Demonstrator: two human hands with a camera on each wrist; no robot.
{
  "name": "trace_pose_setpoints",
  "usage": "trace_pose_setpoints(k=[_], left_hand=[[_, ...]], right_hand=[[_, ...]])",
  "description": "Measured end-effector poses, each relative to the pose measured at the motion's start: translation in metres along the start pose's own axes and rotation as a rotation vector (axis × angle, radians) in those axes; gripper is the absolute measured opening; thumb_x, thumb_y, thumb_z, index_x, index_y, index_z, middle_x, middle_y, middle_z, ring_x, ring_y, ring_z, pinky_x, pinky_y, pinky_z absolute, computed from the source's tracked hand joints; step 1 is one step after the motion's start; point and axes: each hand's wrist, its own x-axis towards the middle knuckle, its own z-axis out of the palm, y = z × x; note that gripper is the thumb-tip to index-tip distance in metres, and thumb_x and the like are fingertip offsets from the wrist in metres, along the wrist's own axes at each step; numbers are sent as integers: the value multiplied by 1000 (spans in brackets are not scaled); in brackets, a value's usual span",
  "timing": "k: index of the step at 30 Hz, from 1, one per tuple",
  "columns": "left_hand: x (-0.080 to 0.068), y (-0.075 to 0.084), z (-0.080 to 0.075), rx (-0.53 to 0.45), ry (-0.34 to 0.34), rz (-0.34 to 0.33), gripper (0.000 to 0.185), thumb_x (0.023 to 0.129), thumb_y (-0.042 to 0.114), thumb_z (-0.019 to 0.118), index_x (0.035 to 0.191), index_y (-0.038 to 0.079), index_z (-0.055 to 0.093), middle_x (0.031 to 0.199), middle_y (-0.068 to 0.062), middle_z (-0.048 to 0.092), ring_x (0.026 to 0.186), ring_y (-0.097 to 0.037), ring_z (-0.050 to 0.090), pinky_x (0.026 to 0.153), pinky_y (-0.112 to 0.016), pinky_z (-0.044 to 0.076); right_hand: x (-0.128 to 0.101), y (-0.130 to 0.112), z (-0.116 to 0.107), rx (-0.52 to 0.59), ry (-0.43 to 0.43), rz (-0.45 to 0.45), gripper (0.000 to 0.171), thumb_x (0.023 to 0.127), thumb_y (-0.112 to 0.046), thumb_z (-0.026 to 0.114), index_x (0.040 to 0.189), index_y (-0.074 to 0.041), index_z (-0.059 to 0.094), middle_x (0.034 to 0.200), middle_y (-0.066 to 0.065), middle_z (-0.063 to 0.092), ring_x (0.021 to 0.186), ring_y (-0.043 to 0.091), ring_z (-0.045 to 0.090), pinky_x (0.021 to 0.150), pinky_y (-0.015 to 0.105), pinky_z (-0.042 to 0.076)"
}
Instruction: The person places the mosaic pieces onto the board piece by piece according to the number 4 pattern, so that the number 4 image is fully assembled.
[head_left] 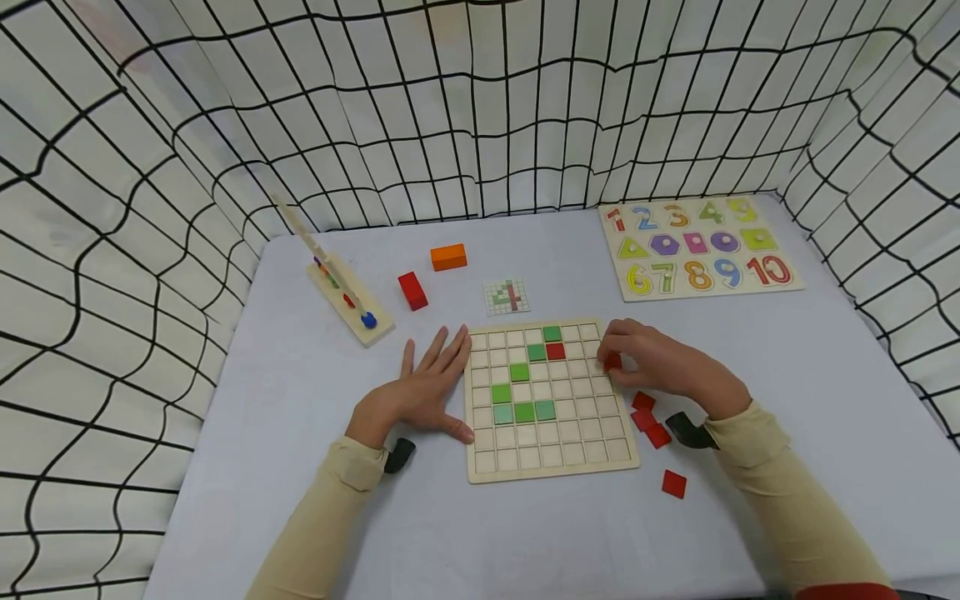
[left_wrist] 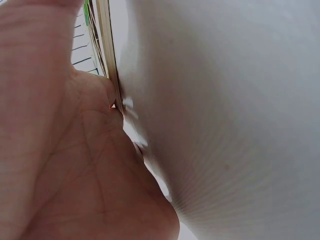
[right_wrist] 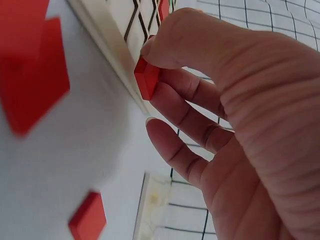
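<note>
Head view: we note the left hand (head_left: 422, 393), fingers spread, touching the pale wooden grid board (head_left: 555, 474) at its left edge; the right hand (head_left: 663, 362) pinches a flat red tile (head_left: 613, 361) at the right edge, loose red square tiles (head_left: 674, 484) nearby.

Red and green on pale wood

Grid board (head_left: 553, 455): pale, squared pattern. Green tiles (head_left: 519, 372): mixed shades. Held tile (right_wrist: 146, 80), loose tiles (head_left: 674, 484): red. Card (head_left: 495, 303): white grid, green and red squares. Back block (head_left: 448, 257): orange. Front block (head_left: 412, 291): red. Table (head_left: 555, 533): white.
</note>
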Motion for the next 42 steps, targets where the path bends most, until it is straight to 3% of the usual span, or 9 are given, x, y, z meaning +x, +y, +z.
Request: trace_pose_setpoints(k=[5, 17, 22, 32, 38, 42], left_hand=[[1, -1, 2, 23, -5, -9, 154, 72, 74, 87, 172, 15, -13, 180, 0, -25, 166, -31, -28, 124, -72, -24], [-7, 12, -11, 58, -31, -29, 149, 77, 68, 87, 172, 11, -12, 180, -4, -23, 167, -35, -25, 125, -75, -20], [-6, 13, -11, 62, -23, -26, 149, 77, 69, 87, 172, 11, -11, 181, -4, -22, 167, -35, -24, 125, -75, -18], [-6, 11, -12, 65, -23, -27, 150, 75, 69, 88, 172, 12, -12, 181, -3, -23, 167, -34, -25, 125, -75, -19], [-5, 10, -9, 51, -29, -27, 149, 76, 69, 88, 172, 13, -13, 180, -3, -24, 167, -34, -25, 125, -74, -19], [-6, 10, -9, 43, -32, -29, 149, 77, 68, 88, 172, 11, -12, 180, -3, -23, 167, -35, -25, 125, -74, -19]], right_hand=[[10, -6, 8, 6, -24, -6, 16, 91, -2, 81, 100, -14, 74, 109, 4, 66, 106, 20, 59, 90, 38, 63], [44, -25, 19, 4, -6, -180, 8, 92, -3, 82, 92, -8, 77, 99, 4, 63, 97, 17, 54, 83, 32, 55], [51, -27, 26, 9, -6, -206, 6, 92, -1, 80, 89, -6, 78, 102, 7, 66, 99, 20, 56, 86, 34, 56], [50, -35, 35, -142, 93, -277, 7, 87, 5, 82, 86, -2, 80, 92, 6, 73, 83, 19, 54, 73, 26, 53], [48, -32, 33, -131, 72, -279, 5, 88, 2, 84, 91, -1, 81, 97, 8, 75, 90, 21, 61, 80, 29, 59], [44, -29, 30, -75, 59, -261, 8, 90, -1, 84, 98, -1, 82, 107, 10, 77, 104, 25, 70, 89, 36, 63]])
